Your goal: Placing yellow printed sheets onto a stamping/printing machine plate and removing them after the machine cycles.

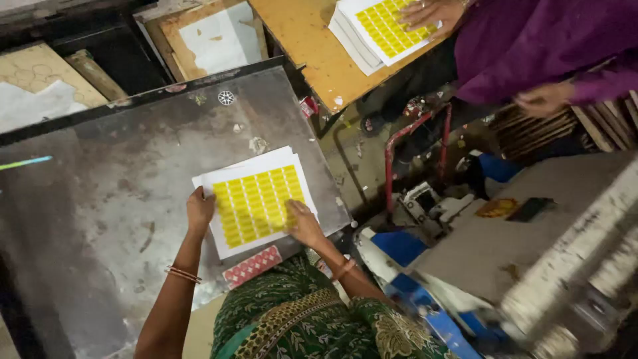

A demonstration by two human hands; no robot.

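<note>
green patterned garment (pixel 312 319), thin wrist bangles (pixel 183 273)

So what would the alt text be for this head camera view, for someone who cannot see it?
A person's left hand and right hand press on a stack of white sheets printed with yellow rectangular labels, lying on a worn grey metal table. Across an orange wooden board, another person's hand rests on a similar stack.
</note>
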